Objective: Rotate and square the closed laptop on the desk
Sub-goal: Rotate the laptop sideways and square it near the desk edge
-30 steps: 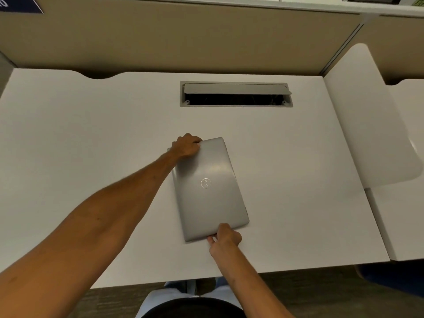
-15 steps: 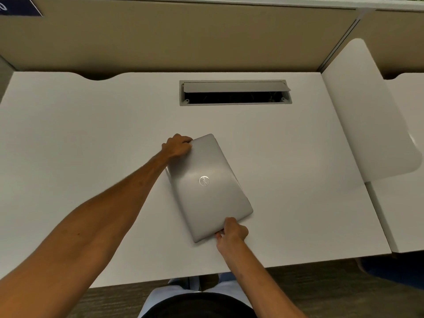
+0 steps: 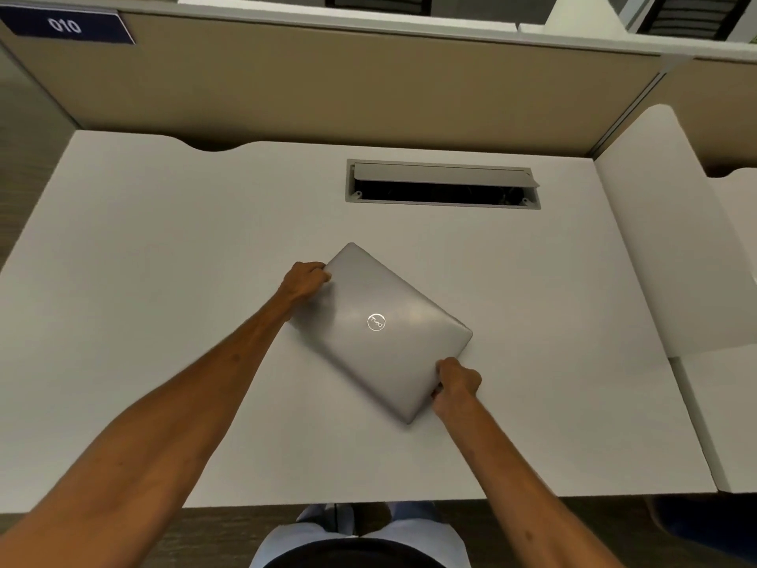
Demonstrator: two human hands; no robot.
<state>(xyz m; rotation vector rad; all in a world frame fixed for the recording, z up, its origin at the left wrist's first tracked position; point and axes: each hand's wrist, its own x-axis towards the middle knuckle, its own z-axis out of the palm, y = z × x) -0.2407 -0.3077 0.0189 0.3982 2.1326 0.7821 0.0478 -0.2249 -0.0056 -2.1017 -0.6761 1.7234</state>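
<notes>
Silver and smooth, the closed laptop (image 3: 385, 330) lay flat near the middle of the white desk (image 3: 164, 280), turned slantwise so that one corner pointed toward the far wall and another toward the person. It was not square with the desk edge yet, so I think the turning was only partway done.

What could go wrong? The lid looked slippery, and both hands held only thin edges. If one hand pushed harder than the other, the laptop might slide sideways instead of turning, and end up crooked again. If the fingers slipped off, it might skid toward the front edge of the desk, which was not far from the near corner. A quick turn might also go too far and need a turn back. The open cable slot (image 3: 442, 186) at the back was well apart, so it looked like no trouble.

The left hand (image 3: 305, 280) was curled shut around the far-left edge of the laptop, fingers wrapped over it. The right hand (image 3: 456, 383) was curled shut too, pinching the near-right edge, with the thumb side on top
</notes>
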